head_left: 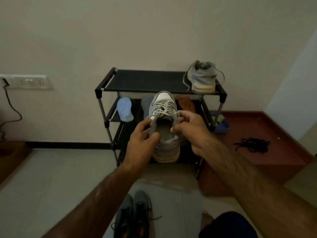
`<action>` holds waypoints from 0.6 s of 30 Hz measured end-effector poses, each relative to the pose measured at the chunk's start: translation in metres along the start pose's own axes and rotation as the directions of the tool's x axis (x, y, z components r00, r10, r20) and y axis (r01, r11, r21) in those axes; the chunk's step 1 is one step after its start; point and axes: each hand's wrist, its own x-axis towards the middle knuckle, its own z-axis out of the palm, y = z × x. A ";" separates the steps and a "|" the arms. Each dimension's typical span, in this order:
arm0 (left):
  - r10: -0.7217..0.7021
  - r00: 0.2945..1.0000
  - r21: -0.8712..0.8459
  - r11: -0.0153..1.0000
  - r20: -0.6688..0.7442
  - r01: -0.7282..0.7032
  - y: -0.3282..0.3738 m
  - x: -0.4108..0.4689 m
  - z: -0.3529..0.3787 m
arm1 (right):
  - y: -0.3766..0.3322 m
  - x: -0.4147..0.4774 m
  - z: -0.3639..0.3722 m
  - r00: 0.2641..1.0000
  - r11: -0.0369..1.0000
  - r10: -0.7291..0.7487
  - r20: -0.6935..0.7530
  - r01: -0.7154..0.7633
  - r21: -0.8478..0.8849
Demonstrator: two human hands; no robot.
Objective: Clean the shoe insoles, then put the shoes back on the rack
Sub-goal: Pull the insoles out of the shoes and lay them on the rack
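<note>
Nearest the camera, on the pale floor, two dark grey shoes [133, 215] lay side by side with loose laces. Above them we held one grey-and-white sneaker [163, 103] in the air in front of the rack, toe pointing away and opening toward us. Our left hand [142, 140] gripped the left side of its collar, fingers curled round the rim. Our right hand [190, 129] pinched the right side of the collar between thumb and fingers. We could not tell whether an insole lay inside.

Behind the sneaker stood one black shoe rack [145, 79] with three shelves. On its middle shelf we counted three insoles: one light blue insole [124, 109], one bluish insole [146, 103] partly hidden by the sneaker's toe, and one orange insole [186, 104]. At the right end of the top shelf sat one second grey sneaker [202, 78], heel toward us, laces hanging over the edge.

Right of the rack, one heap of black laces [252, 145] lay on the red-brown floor. Farthest, one white socket strip [25, 81] was set in the left wall.
</note>
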 end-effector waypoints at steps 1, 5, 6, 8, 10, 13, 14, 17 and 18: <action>-0.017 1.000 0.005 1.000 -0.014 0.017 -0.013 -0.011 -0.002 | 0.011 -0.012 0.001 0.999 0.999 0.032 0.023 -0.032 -0.007; -0.075 0.996 0.017 0.997 -0.040 0.076 -0.060 -0.045 -0.007 | 0.056 -0.045 0.009 0.988 0.989 0.147 0.043 -0.146 -0.032; -0.095 0.995 0.018 0.995 -0.039 0.095 -0.071 -0.053 -0.007 | 0.068 -0.051 0.011 0.985 0.985 0.172 0.033 -0.171 -0.033; -0.122 0.992 0.018 0.992 -0.032 0.123 -0.090 -0.065 -0.007 | 0.089 -0.063 0.013 0.973 0.972 0.231 0.007 -0.230 -0.036; -0.149 0.988 0.017 0.989 -0.030 0.149 -0.108 -0.072 -0.007 | 0.109 -0.070 0.016 0.955 0.954 0.297 -0.017 -0.298 -0.033; -0.204 0.979 -0.001 0.979 -0.029 0.204 -0.133 -0.078 -0.006 | 0.137 -0.072 0.018 0.919 0.919 0.394 -0.015 -0.394 -0.018; -0.224 0.974 -0.003 0.975 -0.027 0.224 -0.140 -0.079 -0.006 | 0.144 -0.071 0.019 0.908 0.908 0.419 -0.012 -0.420 -0.018; -0.275 0.961 -0.021 0.961 -0.032 0.274 -0.162 -0.077 -0.003 | 0.165 -0.067 0.020 0.881 0.880 0.473 -0.021 -0.474 -0.027; -0.291 0.956 -0.021 0.957 -0.033 0.290 -0.170 -0.075 -0.002 | 0.172 -0.065 0.021 0.871 0.871 0.490 -0.031 -0.490 -0.028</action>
